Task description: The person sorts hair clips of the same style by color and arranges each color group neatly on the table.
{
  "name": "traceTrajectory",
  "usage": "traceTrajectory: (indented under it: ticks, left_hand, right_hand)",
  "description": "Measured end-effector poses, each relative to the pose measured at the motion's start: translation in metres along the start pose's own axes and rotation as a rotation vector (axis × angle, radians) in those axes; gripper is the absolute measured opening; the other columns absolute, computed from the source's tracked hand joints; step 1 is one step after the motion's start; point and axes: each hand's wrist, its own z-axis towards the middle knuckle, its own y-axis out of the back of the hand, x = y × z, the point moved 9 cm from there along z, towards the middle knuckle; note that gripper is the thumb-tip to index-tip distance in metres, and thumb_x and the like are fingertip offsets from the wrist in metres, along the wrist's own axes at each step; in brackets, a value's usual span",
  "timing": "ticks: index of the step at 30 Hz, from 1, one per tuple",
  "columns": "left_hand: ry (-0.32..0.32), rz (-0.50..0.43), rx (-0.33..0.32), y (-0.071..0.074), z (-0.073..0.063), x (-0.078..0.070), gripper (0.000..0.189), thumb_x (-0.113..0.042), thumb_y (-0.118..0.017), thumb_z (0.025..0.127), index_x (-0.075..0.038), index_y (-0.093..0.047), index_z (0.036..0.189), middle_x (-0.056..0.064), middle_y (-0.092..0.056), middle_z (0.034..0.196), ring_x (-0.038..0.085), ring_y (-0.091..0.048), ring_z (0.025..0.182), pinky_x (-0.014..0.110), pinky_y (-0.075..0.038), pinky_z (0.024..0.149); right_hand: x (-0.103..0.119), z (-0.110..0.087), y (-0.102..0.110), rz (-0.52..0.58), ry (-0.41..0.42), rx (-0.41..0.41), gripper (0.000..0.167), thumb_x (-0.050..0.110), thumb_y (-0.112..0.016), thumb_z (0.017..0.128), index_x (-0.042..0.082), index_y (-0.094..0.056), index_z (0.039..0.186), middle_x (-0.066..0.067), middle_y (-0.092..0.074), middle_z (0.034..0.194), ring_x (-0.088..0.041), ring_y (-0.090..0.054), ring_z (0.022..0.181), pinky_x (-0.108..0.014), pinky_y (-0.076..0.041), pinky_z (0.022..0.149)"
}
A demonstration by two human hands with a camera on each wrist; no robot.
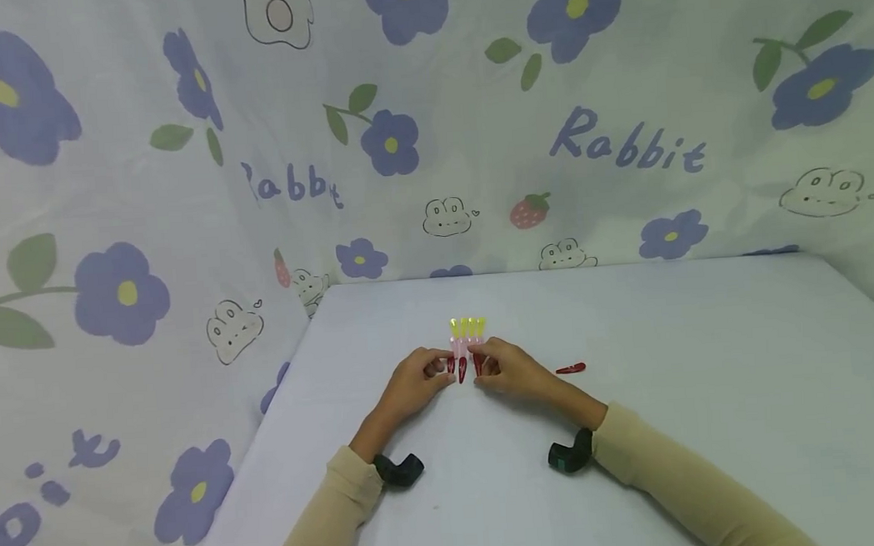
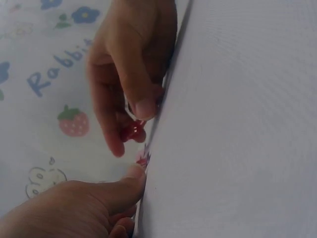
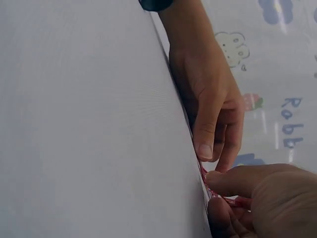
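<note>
Snap hair clips lie in rows on the white table: yellow clips [image 1: 472, 327] at the back, pink clips [image 1: 461, 347] before them, red ones in front. My left hand [image 1: 417, 381] holds the leftmost red hair clip [image 1: 451, 364] between thumb and forefinger, at its two ends. Beside it lies a second red clip [image 1: 462, 370], untouched. On the right of the row my right hand [image 1: 514, 370] pinches another red hair clip [image 1: 478, 364], which also shows between its fingers in the left wrist view [image 2: 132, 131]. Fingers partly cover the pink row.
A single red clip [image 1: 571, 368] lies sideways on the table [image 1: 679, 425], to the right of my right hand. Dark wrist devices [image 1: 400, 471] sit on both forearms. A white curtain [image 1: 474, 137] with flowers and rabbits hangs behind the table's back and left edges.
</note>
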Motion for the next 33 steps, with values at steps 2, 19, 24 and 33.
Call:
traceTrajectory:
  ticks: [2,19,24,33]
  left_hand:
    - [0.006,0.004,0.0,0.0031,-0.0022,0.001,0.035,-0.023,-0.076,0.089,-0.015,-0.07,0.122,-0.003,-0.063,0.094,0.009,-0.056,0.083,0.027,-0.048,0.074]
    - [0.01,0.004,0.017,0.0023,-0.0021,0.0008,0.035,-0.025,-0.076,0.09,-0.015,-0.069,0.123,-0.004,-0.062,0.094,0.008,-0.055,0.083,0.027,-0.047,0.074]
    - [-0.01,0.01,-0.007,0.0041,-0.0008,-0.0019,0.034,-0.024,-0.076,0.089,-0.015,-0.07,0.122,-0.004,-0.063,0.092,0.008,-0.055,0.082,0.027,-0.048,0.073]
    - [0.009,0.006,0.002,0.0023,-0.0014,0.0001,0.033,-0.023,-0.077,0.089,-0.017,-0.07,0.121,-0.005,-0.062,0.092,0.008,-0.054,0.081,0.027,-0.047,0.073]
  right_hand:
    - [0.0021,0.0007,-0.0046,-0.038,0.013,0.002,0.058,0.012,-0.078,0.087,0.001,-0.056,0.14,-0.002,-0.057,0.096,-0.009,-0.054,0.081,-0.02,-0.048,0.069]
    - [0.0016,0.0017,-0.003,-0.142,0.009,-0.048,0.057,0.021,-0.082,0.084,0.002,-0.061,0.133,-0.005,-0.052,0.101,-0.007,-0.051,0.077,-0.018,-0.047,0.065]
    - [0.0016,0.0013,-0.001,-0.155,0.002,-0.063,0.048,0.021,-0.082,0.084,0.003,-0.065,0.126,-0.004,-0.051,0.098,-0.008,-0.05,0.078,-0.019,-0.046,0.065]
    - [-0.0001,0.0024,-0.0058,-0.142,-0.016,-0.059,0.045,0.021,-0.081,0.085,0.005,-0.065,0.125,-0.005,-0.05,0.097,-0.009,-0.049,0.078,-0.019,-0.043,0.064]
